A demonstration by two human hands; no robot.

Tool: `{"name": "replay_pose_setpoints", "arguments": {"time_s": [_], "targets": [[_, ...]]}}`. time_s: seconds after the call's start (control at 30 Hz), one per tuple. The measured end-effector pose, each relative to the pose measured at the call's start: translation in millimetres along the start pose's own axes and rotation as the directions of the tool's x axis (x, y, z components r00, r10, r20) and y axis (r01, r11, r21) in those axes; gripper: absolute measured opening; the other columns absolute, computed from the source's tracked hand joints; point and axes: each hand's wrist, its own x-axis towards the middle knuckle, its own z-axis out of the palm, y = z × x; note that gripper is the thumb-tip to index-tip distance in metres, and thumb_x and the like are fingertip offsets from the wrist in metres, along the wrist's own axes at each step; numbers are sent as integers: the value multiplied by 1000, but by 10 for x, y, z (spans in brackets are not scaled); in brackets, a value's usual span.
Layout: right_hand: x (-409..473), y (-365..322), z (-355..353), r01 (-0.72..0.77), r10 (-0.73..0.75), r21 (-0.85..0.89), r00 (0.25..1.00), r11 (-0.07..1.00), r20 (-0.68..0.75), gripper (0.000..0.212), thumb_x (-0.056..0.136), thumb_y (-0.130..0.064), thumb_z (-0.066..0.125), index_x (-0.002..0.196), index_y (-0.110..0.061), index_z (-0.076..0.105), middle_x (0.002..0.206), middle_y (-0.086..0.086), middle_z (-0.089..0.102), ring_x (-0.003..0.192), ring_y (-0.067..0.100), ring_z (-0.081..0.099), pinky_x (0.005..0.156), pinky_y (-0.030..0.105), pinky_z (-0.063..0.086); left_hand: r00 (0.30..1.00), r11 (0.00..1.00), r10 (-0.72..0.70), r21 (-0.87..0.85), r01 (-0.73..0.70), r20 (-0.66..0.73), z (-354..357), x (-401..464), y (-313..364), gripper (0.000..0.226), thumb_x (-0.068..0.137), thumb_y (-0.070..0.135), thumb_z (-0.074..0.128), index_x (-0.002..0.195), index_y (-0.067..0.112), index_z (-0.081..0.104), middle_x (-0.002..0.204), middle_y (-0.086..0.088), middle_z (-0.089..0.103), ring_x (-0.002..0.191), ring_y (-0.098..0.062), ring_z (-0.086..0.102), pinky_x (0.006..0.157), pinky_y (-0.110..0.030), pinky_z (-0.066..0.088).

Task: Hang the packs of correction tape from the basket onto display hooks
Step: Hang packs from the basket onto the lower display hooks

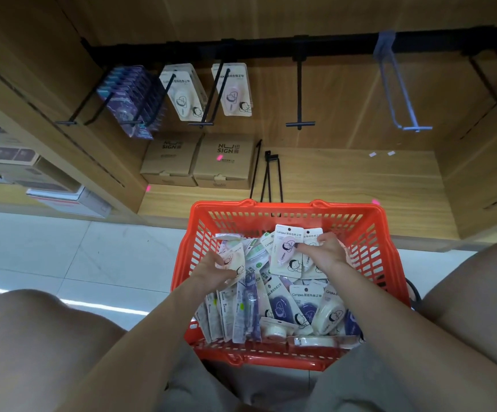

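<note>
- Correction tape packs (274, 304) are lying heaped in the red basket (369, 230), which is sitting on the floor between the person's knees, below the rail of display hooks.
- On the far left hook, purple packs (131, 99) are hanging in a dense row; white packs (181, 93) and pink packs (233, 90) are filling the next two.
- The left hand (214, 270) is pinching a pale pack (232, 257) at its lower edge, fingers curled round it.
- The right hand (329, 251) is pinching a pink pack (285, 251), with more cards fanned behind it.
- Further right, a black hook (299, 93) and a pale hook (398, 93) are standing bare.
- Risk, as I judge it: a thin pinch may be letting cards slide back, and mixed colours could be ending up on the wrong hook.
</note>
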Motion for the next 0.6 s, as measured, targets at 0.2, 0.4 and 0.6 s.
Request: {"name": "replay_pose_setpoints", "arguments": {"time_s": [0.2, 0.4, 0.6], "targets": [[1, -80, 161, 77, -90, -199, 994, 977, -55, 77, 76, -40, 89, 132, -12, 44, 137, 12, 47, 128, 33, 48, 99, 44, 47, 1000, 994, -31, -101, 30, -3, -18, 19, 25, 51, 86, 14, 82, 123, 13, 46, 99, -7, 60, 72, -16, 57, 58, -29, 41], [-36, -76, 241, 143, -145, -132, 989, 981, -4, 66, 83, -20, 86, 129, -12, 40, 132, 11, 52, 106, 27, 54, 81, 35, 43, 999, 995, 28, -92, -32, -44, 31, 43, 69, 50, 82, 14, 84, 115, 16, 47, 100, -4, 56, 75, -17, 54, 61, -31, 43], [-33, -41, 290, 82, -74, -46, 986, 996, 150, 88, 79, -41, 86, 151, -27, 37, 149, 8, 45, 133, 31, 49, 100, 39, 41, 969, 960, 214, 211, -185, -120, 10, -55, 116, 35, 86, 0, 66, 109, 21, 49, 110, -9, 58, 67, -17, 52, 43, -21, 35]]}}
